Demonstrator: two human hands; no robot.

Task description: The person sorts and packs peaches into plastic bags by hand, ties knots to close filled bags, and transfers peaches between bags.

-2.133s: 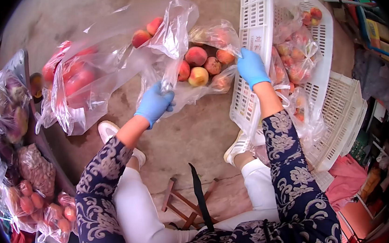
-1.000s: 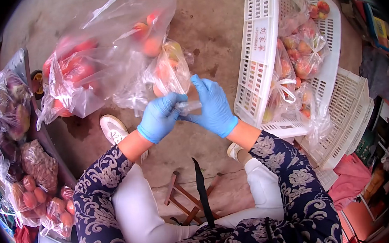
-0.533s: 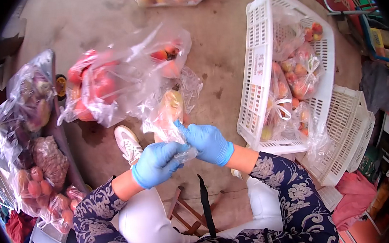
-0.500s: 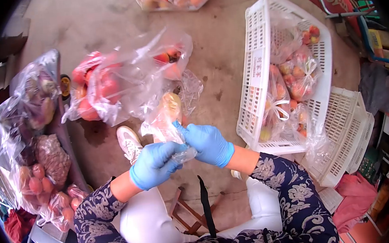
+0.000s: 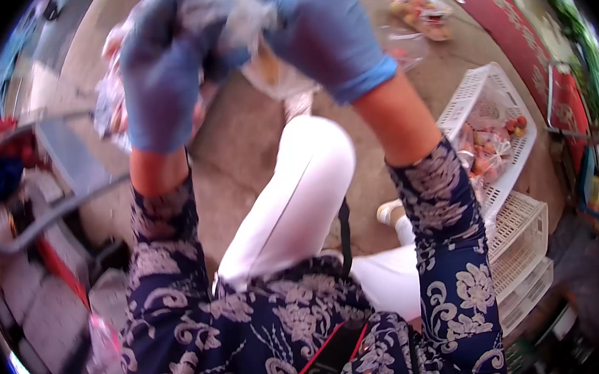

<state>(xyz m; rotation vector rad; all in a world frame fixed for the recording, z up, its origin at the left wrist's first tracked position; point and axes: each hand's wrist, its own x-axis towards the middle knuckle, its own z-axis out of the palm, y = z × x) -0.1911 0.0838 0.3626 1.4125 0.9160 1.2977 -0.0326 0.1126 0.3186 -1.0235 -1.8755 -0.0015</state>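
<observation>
Both my hands, in blue gloves, are raised high at the top of the head view. My left hand (image 5: 163,85) is closed on the gathered top of a clear plastic bag (image 5: 228,10). On the other side, my right hand (image 5: 329,40) also grips the bag, its fingers partly cut off by the frame edge and blurred. Below the hands hangs the bag's lower part, with something yellowish (image 5: 270,71) inside that I cannot make out. Behind my left hand, other bagged produce (image 5: 115,111) is partly hidden.
To the right stands a white plastic crate (image 5: 467,95) with bagged red fruit (image 5: 491,150); another pale crate (image 5: 516,227) is beside it. A bag of fruit (image 5: 420,13) lies on the floor at the upper right. A grey chair (image 5: 70,158) stands at the left.
Both hands have risen with the plastic bag toward the top of the view. The view has turned left, so the crates appear lower and the chair at the left shows more.
</observation>
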